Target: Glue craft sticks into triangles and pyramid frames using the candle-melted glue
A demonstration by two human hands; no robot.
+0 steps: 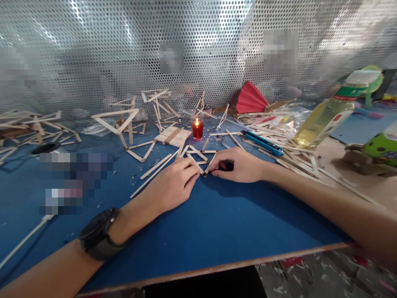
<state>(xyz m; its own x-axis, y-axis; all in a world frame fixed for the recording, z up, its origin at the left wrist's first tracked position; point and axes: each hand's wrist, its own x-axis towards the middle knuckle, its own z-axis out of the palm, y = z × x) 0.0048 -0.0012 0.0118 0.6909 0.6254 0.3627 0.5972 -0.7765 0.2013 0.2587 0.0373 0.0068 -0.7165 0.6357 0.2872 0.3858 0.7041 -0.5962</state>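
Observation:
My left hand [173,182], with a black watch [98,234] at the wrist, pinches the left side of a small frame of wooden craft sticks [211,161]. Opposite it, my right hand [238,163] has thumb and fingertips closed on the frame's right side. The two sticks meet between the hands in a V with a dark joint at its near corner. Fingers cover parts of the frame. Just behind stands a lit red candle [197,130] in a small glass. A flat panel of joined sticks [173,135] lies left of the candle.
Stick frames [116,120] stand at the back left. Loose sticks and a blue pen-like tool [263,143] lie right, near a tilted-looking bottle of yellow liquid [324,118]. A red pleated paper piece [250,98] rests against the perforated metal wall [211,54]. A white cable [23,244] runs left.

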